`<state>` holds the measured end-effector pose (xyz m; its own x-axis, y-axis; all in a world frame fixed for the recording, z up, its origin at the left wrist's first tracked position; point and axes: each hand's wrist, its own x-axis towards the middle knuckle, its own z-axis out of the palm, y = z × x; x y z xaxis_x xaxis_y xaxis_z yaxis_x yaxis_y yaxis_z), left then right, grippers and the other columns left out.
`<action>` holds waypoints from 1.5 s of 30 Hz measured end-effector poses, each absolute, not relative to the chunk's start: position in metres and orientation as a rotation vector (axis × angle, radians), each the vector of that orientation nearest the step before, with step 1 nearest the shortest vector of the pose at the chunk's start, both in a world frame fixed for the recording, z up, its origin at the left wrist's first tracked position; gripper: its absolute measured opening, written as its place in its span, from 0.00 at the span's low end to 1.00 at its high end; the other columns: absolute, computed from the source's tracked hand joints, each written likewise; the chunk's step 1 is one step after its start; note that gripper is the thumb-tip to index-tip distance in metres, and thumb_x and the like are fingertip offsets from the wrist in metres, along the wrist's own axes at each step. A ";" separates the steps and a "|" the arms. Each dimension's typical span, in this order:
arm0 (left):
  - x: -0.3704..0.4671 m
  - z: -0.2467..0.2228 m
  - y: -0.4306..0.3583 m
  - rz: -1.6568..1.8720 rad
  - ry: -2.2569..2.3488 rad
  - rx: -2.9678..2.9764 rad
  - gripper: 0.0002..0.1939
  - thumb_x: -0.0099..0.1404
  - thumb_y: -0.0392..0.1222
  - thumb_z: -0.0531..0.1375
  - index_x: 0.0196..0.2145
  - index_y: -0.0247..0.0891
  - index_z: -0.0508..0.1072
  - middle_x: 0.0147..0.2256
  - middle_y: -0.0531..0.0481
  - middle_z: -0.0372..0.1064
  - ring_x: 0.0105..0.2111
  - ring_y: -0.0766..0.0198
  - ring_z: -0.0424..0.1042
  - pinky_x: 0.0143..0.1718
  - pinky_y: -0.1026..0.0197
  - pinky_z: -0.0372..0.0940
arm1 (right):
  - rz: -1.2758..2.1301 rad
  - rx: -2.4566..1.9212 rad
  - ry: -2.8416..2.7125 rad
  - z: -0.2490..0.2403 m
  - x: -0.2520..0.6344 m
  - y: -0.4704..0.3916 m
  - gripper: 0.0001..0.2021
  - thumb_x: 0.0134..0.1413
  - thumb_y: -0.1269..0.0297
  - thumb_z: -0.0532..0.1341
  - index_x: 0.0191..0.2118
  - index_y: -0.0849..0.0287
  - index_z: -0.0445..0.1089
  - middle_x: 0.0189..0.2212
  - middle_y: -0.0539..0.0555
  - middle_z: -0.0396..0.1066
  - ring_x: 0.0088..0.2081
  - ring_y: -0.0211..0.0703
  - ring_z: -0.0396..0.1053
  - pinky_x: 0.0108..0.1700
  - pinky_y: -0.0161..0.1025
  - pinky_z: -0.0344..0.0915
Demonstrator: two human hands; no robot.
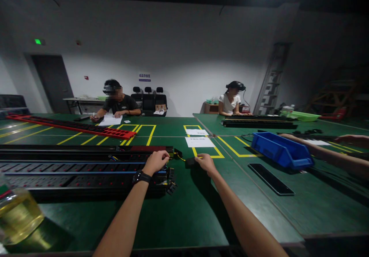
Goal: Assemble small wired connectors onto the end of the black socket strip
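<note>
Fingers (200,157) of right hand (205,163) pinching one black piece (190,163), left hand (156,162) (grip unclear), one blue bin (268,152)

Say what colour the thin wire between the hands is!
The thin wire is yellow, best seen in the head view.

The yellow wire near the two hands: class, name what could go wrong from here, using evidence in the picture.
1. The yellow wire runs toward the black piece at the right hand; a tug could strain it.
2. The dark fittings stick out at the end of the long black strips and might snag.
3. The bottle of yellow liquid, close to the strips, could be knocked over.
</note>
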<state>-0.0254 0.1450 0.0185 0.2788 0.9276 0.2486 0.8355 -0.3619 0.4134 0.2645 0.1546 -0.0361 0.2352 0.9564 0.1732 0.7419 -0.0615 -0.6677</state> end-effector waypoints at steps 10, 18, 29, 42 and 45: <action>-0.020 0.024 0.136 0.532 1.724 2.411 0.15 0.69 0.45 0.57 0.48 0.50 0.81 0.47 0.50 0.82 0.48 0.53 0.79 0.49 0.58 0.69 | 0.336 -1.371 -1.607 -0.039 0.208 0.144 0.12 0.63 0.63 0.58 0.45 0.62 0.77 0.36 0.58 0.80 0.37 0.48 0.77 0.42 0.40 0.69; -0.021 0.022 0.137 0.555 1.695 2.431 0.16 0.69 0.44 0.57 0.49 0.50 0.81 0.48 0.50 0.82 0.51 0.54 0.79 0.52 0.58 0.69 | 0.259 -1.272 -1.925 -0.042 0.173 0.132 0.13 0.65 0.68 0.59 0.50 0.59 0.77 0.43 0.59 0.80 0.43 0.49 0.76 0.47 0.40 0.68; -0.020 0.022 0.135 0.541 1.714 2.457 0.18 0.69 0.43 0.57 0.51 0.51 0.82 0.50 0.51 0.81 0.52 0.53 0.79 0.54 0.56 0.70 | 0.314 -1.232 -1.914 -0.046 0.171 0.134 0.15 0.62 0.74 0.58 0.50 0.59 0.78 0.42 0.58 0.81 0.43 0.49 0.77 0.46 0.39 0.68; -0.019 0.021 0.135 0.644 1.730 2.375 0.14 0.65 0.42 0.60 0.47 0.47 0.81 0.47 0.48 0.82 0.49 0.55 0.79 0.51 0.59 0.70 | 0.361 -1.226 -1.926 -0.050 0.170 0.134 0.20 0.57 0.76 0.59 0.54 0.58 0.75 0.37 0.56 0.80 0.37 0.47 0.76 0.42 0.38 0.68; -0.020 0.021 0.134 0.676 1.721 2.347 0.13 0.64 0.43 0.62 0.46 0.47 0.80 0.46 0.49 0.82 0.49 0.56 0.79 0.49 0.59 0.70 | 0.372 -1.235 -1.963 -0.053 0.171 0.136 0.23 0.57 0.76 0.59 0.57 0.57 0.73 0.41 0.57 0.80 0.40 0.49 0.76 0.45 0.40 0.69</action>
<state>-0.0195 0.1343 0.0210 0.2388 0.9341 0.2654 0.8648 -0.3289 0.3794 0.1707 0.1356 -0.0526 -0.2309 0.8607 0.4537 0.6353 0.4866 -0.5997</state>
